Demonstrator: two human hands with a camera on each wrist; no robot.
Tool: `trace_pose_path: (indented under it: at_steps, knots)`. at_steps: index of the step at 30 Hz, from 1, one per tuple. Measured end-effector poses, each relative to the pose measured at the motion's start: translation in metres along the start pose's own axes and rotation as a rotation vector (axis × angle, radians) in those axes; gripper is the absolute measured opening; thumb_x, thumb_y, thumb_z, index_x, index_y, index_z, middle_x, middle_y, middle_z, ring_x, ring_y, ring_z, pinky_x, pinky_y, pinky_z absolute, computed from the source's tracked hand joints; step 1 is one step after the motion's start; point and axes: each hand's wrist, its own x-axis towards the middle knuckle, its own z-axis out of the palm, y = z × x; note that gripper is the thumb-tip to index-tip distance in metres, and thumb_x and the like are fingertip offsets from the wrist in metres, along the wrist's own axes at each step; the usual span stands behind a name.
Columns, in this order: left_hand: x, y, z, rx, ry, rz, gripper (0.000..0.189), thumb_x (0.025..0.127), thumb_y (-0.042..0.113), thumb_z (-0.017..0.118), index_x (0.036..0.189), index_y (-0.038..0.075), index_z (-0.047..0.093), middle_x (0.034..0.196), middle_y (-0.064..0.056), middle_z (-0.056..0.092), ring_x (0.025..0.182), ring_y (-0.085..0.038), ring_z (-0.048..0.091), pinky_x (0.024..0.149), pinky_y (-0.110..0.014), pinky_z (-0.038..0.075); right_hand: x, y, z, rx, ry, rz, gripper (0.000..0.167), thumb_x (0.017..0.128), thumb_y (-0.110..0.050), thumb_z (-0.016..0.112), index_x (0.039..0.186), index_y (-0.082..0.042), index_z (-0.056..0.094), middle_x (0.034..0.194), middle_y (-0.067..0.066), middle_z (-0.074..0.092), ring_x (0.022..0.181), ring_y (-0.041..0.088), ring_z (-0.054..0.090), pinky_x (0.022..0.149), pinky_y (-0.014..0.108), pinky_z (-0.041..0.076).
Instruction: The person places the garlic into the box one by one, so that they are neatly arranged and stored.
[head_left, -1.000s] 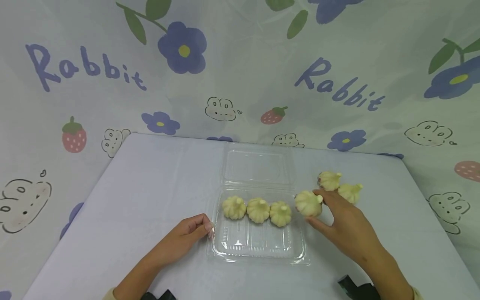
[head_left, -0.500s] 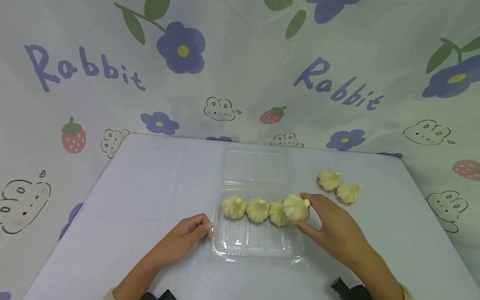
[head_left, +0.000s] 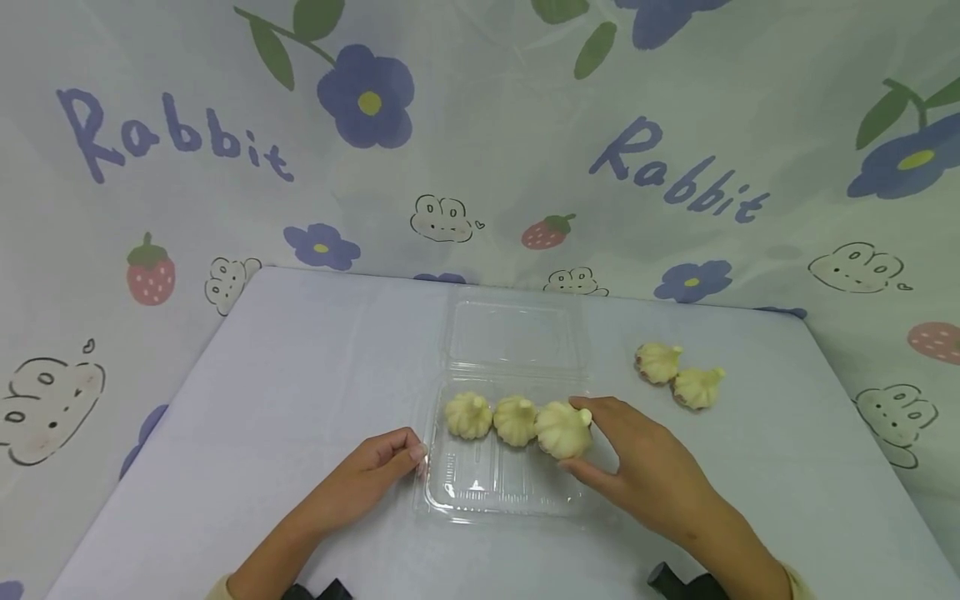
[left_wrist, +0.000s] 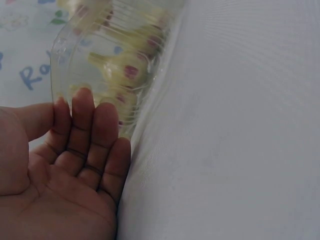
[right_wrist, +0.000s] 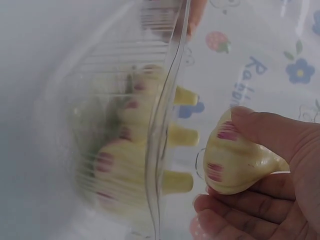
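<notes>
A clear plastic clamshell box [head_left: 502, 500] lies with its lid [head_left: 516, 333] folded back. My left hand [head_left: 378, 462] pinches the rim at its left side between thumb and fingers. Between the thumb and fingers of my right hand [head_left: 645, 467] is a garlic bulb [head_left: 564, 430], cream with purple streaks in the right wrist view. It hangs above the right part of the box, apart from the rim. Inside stand a left garlic bulb [head_left: 468, 416] and a middle garlic bulb [head_left: 515, 420] in a row; a third garlic bulb [right_wrist: 125, 172], hidden in the head view, shows through the wall.
Two more garlic bulbs, a rear one [head_left: 658, 362] and a front one [head_left: 697, 388], lie on the white table [head_left: 300, 367] right of the box. Behind the table hangs a printed cloth [head_left: 480, 150]. Dark wrist-camera parts [head_left: 686, 583] show under the forearms.
My right hand has carried the garlic bulb leftward from beside the box to above its third bulb, covering that one from the head view. The left hand stays at the rim.
</notes>
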Motion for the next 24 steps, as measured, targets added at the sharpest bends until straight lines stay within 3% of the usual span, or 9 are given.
trace_pose_path:
  at_steps: [13,24]
  knots:
    - [0.001,0.003,0.0,0.004,-0.005,0.027,0.025,0.112,0.026,0.052,0.098,0.01,0.065,0.097,-0.009,0.063,0.097,-0.024,0.054,0.084,-0.027,0.042,0.01,-0.012,0.01,0.023,-0.001,-0.097,0.067,0.084,-0.038,0.09,0.137,-0.008,0.062,0.127,-0.001,0.068,0.116,0.019,0.067,0.091,0.04,0.057]
    - [0.0,0.003,-0.001,0.003,-0.005,0.011,0.026,0.112,0.026,0.052,0.098,0.009,0.064,0.096,-0.01,0.062,0.096,-0.023,0.053,0.083,-0.028,0.041,0.012,-0.016,0.02,0.071,-0.012,-0.135,0.069,0.083,-0.035,0.091,0.139,-0.01,0.061,0.129,-0.003,0.067,0.117,0.016,0.066,0.092,0.037,0.057]
